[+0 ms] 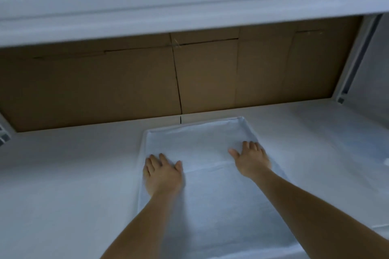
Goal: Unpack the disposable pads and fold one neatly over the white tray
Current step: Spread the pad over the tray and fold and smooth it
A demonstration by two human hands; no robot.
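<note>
A white disposable pad [202,145] lies spread inside the white tray [145,134] on the white table, with a fold edge running across its middle. My left hand [163,172] presses flat on the pad near the tray's left rim, fingers straight. Near the right rim, my right hand [250,157] also lies flat on the pad, fingers spread. Neither hand holds anything.
A brown cardboard wall [189,78] stands just behind the tray. A white shelf [168,2] overhangs above. A white metal frame post [353,63] rises at the right. Something pale and plastic-like [379,153] lies at the far right of the table.
</note>
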